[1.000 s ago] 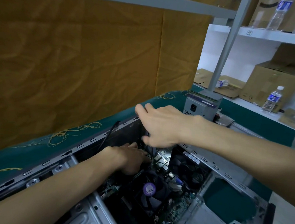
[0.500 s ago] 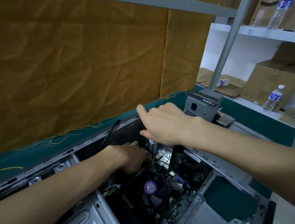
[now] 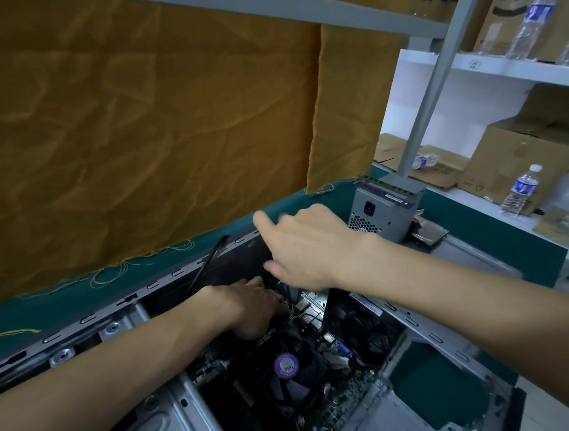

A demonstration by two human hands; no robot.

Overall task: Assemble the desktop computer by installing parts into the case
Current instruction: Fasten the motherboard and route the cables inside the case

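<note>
The open grey computer case (image 3: 168,274) lies on its side on the green table (image 3: 62,302). Inside are the motherboard with a CPU fan (image 3: 286,366) bearing a purple sticker, and a black rear fan (image 3: 359,328). My left hand (image 3: 251,307) reaches down into the case just left of the CPU fan, its fingertips hidden among the parts. My right hand (image 3: 307,248) hovers over the case's far rim. Its index finger and thumb stick out, and the other fingers bend down out of sight. A black cable (image 3: 208,260) hangs over the far wall.
A grey power supply (image 3: 383,213) stands on the table beyond the case, with a hard drive (image 3: 429,233) beside it. A metal shelf post (image 3: 426,107) rises behind it. Cardboard boxes (image 3: 522,157) and water bottles (image 3: 521,189) fill the right-hand shelves. An orange cloth (image 3: 147,117) hangs at left.
My right hand's flat, spread fingers have bent downward and the hand has dropped slightly toward the case. My left hand stays in the same spot inside the case.
</note>
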